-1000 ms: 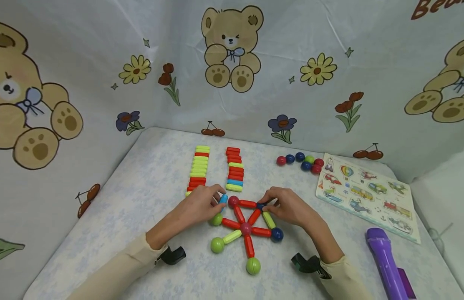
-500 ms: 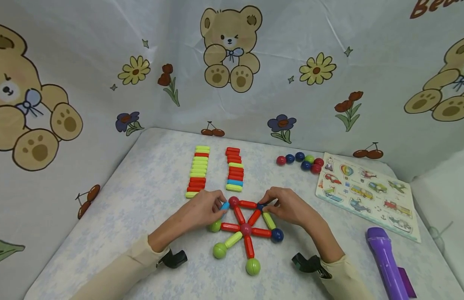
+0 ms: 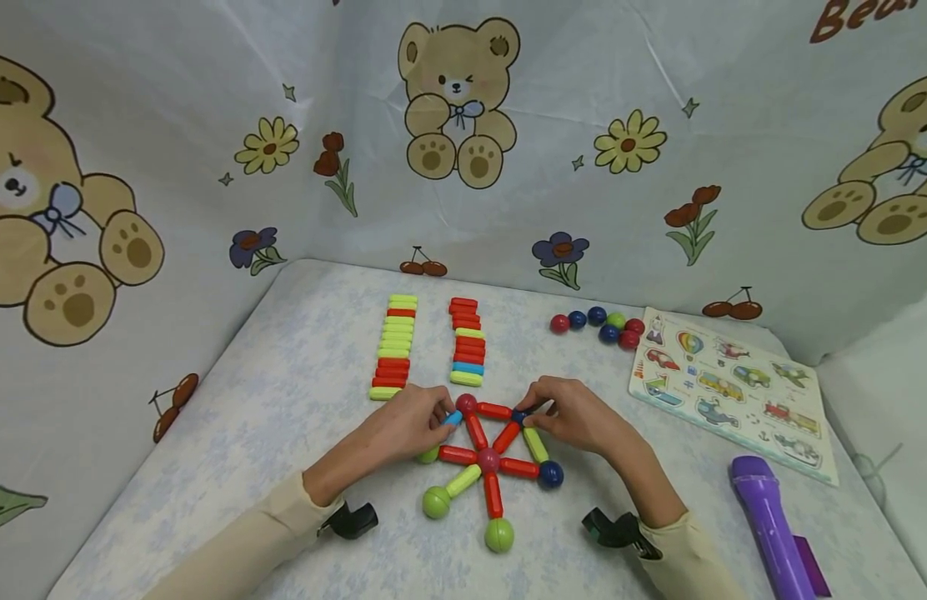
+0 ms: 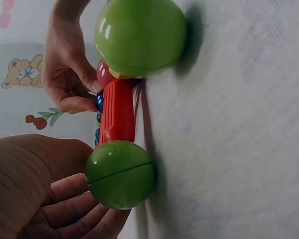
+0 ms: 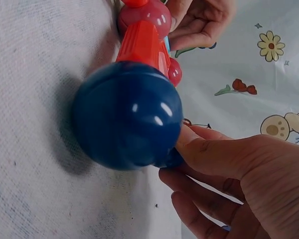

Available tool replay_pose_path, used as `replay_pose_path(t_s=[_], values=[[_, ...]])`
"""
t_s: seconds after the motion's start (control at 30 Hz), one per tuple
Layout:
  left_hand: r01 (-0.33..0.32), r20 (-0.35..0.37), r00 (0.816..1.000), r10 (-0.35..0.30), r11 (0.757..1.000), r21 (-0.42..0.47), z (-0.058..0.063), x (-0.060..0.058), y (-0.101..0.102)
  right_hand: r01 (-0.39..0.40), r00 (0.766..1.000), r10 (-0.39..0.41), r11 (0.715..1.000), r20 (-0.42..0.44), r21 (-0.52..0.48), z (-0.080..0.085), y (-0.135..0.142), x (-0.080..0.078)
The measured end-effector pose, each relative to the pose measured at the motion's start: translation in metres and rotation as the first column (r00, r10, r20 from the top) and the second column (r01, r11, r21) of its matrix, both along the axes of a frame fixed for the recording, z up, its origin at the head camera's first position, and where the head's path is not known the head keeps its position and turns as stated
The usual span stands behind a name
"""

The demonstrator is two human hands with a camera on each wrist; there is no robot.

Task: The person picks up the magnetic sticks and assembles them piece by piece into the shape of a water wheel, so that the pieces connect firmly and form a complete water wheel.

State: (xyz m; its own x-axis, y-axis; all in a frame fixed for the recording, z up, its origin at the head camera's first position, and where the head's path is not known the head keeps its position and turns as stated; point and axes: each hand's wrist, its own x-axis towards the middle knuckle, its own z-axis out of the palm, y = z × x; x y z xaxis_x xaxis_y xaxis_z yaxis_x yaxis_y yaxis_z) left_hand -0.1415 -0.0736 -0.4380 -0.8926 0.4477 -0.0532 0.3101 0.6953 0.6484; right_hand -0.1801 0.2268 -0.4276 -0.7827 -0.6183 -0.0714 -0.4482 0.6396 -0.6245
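Note:
In the head view, a wheel-like frame of toy building rods and balls lies on the table around a dark red centre ball (image 3: pixel 489 459). My left hand (image 3: pixel 407 423) pinches a short blue rod (image 3: pixel 453 417), one end right at the upper-left red ball (image 3: pixel 467 404). Under that hand a green ball (image 3: pixel 429 454) is partly hidden. My right hand (image 3: pixel 576 414) pinches the dark blue ball (image 3: pixel 518 417) at the frame's upper right. Closer in the right wrist view is a larger-looking blue ball (image 5: pixel 127 114). The left wrist view shows a red rod (image 4: pixel 118 112) between balls.
Two columns of loose rods, left (image 3: pixel 395 342) and right (image 3: pixel 468 350), lie behind the frame. Several loose balls (image 3: pixel 608 334) sit farther back, beside a picture board (image 3: pixel 734 392). A purple microphone-shaped toy (image 3: pixel 771 525) lies at the right. A bear-printed cloth (image 3: pixel 463 217) hangs behind.
My left hand has moved slightly right and down, tilting the blue rod from nearly upright toward the upper-left red ball. My right hand keeps its hold on the dark blue ball.

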Motion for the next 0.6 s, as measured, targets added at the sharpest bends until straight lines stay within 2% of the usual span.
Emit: replay_pose_path(t_s=[0.23, 0.47, 0.6], values=[[0.012, -0.037, 0.999, -0.013, 1.0, -0.021, -0.001, -0.007, 0.004, -0.046, 0.998, 0.045, 0.999, 0.032, 0.009, 0.005, 0.007, 0.001], [0.043, -0.037, 0.998, -0.045, 0.998, -0.045, 0.002, -0.015, 0.011, -0.087, 0.994, 0.085, 0.996, 0.067, 0.03, 0.008, 0.013, 0.001], [0.077, -0.051, 0.995, -0.081, 0.994, -0.081, 0.003, -0.021, 0.016, -0.081, 0.997, 0.081, 0.997, 0.002, 0.02, 0.004, 0.008, 0.004]])
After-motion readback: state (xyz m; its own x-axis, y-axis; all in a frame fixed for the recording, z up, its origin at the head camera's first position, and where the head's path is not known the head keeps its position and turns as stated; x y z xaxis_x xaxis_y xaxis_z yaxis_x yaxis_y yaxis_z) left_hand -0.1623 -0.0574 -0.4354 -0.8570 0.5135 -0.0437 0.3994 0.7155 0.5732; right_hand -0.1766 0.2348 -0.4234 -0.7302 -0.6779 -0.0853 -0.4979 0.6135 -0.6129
